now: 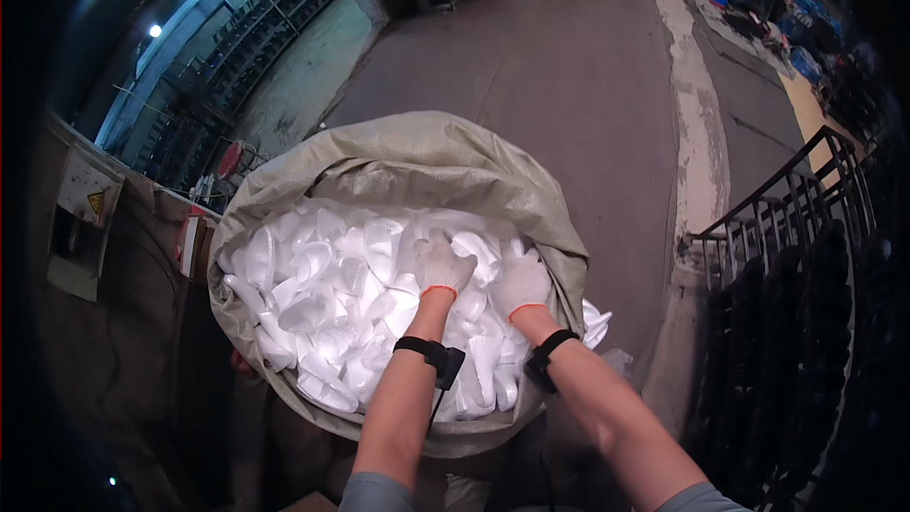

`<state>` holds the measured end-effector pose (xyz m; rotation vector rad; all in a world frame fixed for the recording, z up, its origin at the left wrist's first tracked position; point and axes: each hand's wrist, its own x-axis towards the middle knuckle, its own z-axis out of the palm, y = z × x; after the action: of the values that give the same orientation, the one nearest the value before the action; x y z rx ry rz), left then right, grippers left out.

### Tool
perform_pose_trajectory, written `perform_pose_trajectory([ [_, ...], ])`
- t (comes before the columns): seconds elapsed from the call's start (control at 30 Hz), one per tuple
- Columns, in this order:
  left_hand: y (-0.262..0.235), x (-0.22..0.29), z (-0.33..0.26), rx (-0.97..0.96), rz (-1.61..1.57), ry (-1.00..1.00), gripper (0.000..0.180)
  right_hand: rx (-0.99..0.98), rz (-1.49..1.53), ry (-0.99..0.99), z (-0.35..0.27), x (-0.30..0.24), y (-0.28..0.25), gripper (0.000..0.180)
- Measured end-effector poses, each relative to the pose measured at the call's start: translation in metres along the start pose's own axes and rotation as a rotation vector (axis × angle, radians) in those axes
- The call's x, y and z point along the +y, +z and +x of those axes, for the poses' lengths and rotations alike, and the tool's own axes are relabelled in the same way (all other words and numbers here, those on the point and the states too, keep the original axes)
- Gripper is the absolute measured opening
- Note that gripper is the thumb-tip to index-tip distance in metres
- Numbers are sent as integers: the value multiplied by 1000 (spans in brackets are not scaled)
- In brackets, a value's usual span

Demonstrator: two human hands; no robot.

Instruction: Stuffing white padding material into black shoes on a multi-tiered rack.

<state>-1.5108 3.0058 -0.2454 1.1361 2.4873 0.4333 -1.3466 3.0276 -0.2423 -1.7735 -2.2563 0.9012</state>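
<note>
White gloves [445, 267], orange cuff edges [438, 289], black wrist straps [413, 344] with boxy modules [449, 368], thin cable [437, 408], grey sleeves [376, 492]

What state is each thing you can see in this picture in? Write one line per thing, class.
Woven sack: open, filled with white pieces
White curved pieces: loosely heaped
Left hand: gloved, among the pieces, grip unclear
Right hand: gloved, among the pieces, grip unclear
Black straps: fastened around both forearms
Lamps: lit
</note>
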Motion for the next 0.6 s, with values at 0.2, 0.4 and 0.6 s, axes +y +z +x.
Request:
perform_pose_trajectory([
  [0.2,-22,-65,28,269,-104,99,89,135,608,-162,-17,36,-13,44],
  [0.4,-74,69,-168,-484,-787,106,59,656,657,-296,-142,168,-144,47],
  [0.6,45,263,-321,-1342,-769,211,45,539,772,-45,-310,282,-196,74],
])
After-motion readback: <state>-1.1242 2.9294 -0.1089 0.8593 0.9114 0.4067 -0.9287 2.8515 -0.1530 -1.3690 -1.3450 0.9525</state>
